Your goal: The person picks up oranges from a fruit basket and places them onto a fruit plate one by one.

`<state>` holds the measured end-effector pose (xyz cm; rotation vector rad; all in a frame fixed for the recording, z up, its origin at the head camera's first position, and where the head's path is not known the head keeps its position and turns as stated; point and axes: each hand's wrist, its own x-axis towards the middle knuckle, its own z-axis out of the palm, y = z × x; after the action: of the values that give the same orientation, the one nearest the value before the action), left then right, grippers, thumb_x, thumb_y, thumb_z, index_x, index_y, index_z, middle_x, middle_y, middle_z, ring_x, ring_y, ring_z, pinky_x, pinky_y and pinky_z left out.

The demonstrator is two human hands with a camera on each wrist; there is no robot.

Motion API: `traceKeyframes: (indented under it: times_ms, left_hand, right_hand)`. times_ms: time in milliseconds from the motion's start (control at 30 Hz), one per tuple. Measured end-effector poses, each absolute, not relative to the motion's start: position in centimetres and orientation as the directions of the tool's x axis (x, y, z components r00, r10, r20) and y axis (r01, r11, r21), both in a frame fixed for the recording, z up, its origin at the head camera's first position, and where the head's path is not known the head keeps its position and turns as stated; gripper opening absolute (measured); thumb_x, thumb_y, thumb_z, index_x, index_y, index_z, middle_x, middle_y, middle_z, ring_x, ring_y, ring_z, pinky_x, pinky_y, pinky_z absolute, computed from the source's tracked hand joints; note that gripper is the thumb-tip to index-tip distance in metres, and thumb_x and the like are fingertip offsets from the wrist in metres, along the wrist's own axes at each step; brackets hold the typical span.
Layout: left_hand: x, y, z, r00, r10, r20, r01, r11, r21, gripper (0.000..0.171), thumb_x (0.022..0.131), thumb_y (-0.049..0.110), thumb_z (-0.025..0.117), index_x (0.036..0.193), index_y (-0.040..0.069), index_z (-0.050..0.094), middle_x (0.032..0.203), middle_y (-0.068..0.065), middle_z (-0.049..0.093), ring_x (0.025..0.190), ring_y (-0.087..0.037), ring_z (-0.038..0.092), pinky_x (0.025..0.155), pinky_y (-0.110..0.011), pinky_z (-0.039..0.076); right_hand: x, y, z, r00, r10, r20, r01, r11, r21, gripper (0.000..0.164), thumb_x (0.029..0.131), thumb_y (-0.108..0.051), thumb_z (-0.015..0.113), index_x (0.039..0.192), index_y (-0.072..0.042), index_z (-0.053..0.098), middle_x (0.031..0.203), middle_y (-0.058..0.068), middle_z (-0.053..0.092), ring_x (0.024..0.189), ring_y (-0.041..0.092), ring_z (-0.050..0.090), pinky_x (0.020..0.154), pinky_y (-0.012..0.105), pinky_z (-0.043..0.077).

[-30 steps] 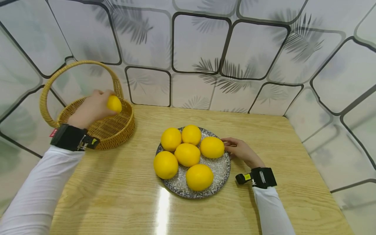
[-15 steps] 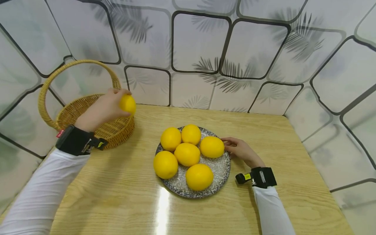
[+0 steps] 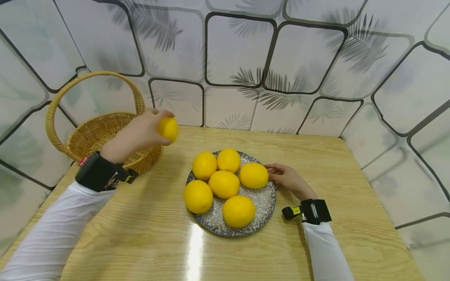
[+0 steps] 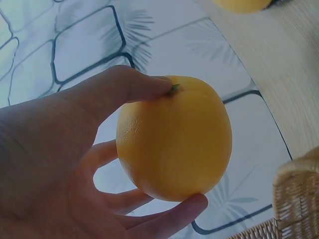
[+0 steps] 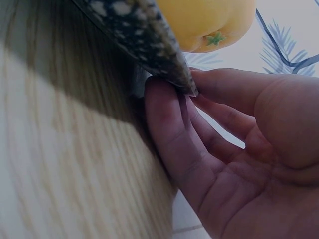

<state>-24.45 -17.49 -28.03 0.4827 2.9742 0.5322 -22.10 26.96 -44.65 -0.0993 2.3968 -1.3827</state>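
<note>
My left hand holds a yellow orange in the air, just beyond the right side of a wicker basket. In the left wrist view the thumb presses by the green stem mark of that orange, while the fingers curl round its other side. At the plate's right edge, my right hand pinches the rim of a speckled grey plate. The right wrist view shows the rim between thumb and fingers. Several more oranges lie on the plate, one close to my right fingertips.
The basket stands at the back left with its tall arched handle upright. Patterned panels rise behind and at both sides of the wooden table. Light glares on the table in front of the plate.
My left hand has moved right with the orange, from over the basket to beyond its right rim. The right hand and the plate have stayed in place.
</note>
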Motion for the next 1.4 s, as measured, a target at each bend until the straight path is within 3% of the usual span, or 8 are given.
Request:
traceKeyframes:
  times_ms: [367, 633, 833, 1400]
  left_hand:
    - [-22.8, -14.9, -28.4, -0.924, 0.380, 0.038, 0.370, 0.865, 0.340, 0.070, 0.083, 0.020, 0.079, 0.146, 0.013, 0.050, 0.142, -0.028, 0.045, 0.107, -0.041, 0.061, 0.087, -0.052, 0.056]
    - [-21.3, -12.5, -28.5, -0.899, 0.438, 0.020, 0.415, 0.837, 0.357, 0.069, 0.085, 0.023, 0.078, 0.148, 0.015, 0.049, 0.145, -0.029, 0.044, 0.111, -0.041, 0.062, 0.089, -0.052, 0.057]
    - [-20.3, -10.9, -28.9, -0.877, 0.481, 0.005, 0.450, 0.817, 0.360, 0.072, 0.083, 0.023, 0.080, 0.148, 0.018, 0.049, 0.150, -0.026, 0.042, 0.108, -0.040, 0.064, 0.084, -0.046, 0.059]
    - [-17.8, -6.4, -29.9, -0.750, 0.662, 0.020, 0.626, 0.699, 0.347, 0.070, 0.083, 0.026, 0.081, 0.147, 0.024, 0.052, 0.148, -0.019, 0.048, 0.113, -0.036, 0.062, 0.088, -0.041, 0.057]
  right_hand:
    - [-22.2, 27.0, -44.6, -0.927, -0.243, -0.285, 0.122, 0.523, -0.844, 0.048, 0.105, -0.020, 0.056, 0.151, -0.009, 0.048, 0.139, 0.023, 0.060, 0.105, 0.021, 0.062, 0.076, 0.027, 0.057]
    - [-22.2, 27.0, -44.5, -0.926, -0.253, -0.281, 0.115, 0.519, -0.847, 0.048, 0.105, -0.020, 0.055, 0.151, -0.009, 0.048, 0.140, 0.023, 0.059, 0.103, 0.020, 0.061, 0.076, 0.027, 0.057]
    - [-22.2, 27.0, -44.6, -0.924, -0.255, -0.283, 0.116, 0.520, -0.847, 0.048, 0.105, -0.020, 0.055, 0.151, -0.008, 0.047, 0.140, 0.024, 0.059, 0.103, 0.021, 0.062, 0.076, 0.028, 0.058]
    - [-22.1, 27.0, -44.5, -0.926, -0.253, -0.279, 0.111, 0.524, -0.844, 0.048, 0.105, -0.019, 0.055, 0.151, -0.007, 0.048, 0.138, 0.024, 0.059, 0.102, 0.021, 0.062, 0.077, 0.028, 0.057]
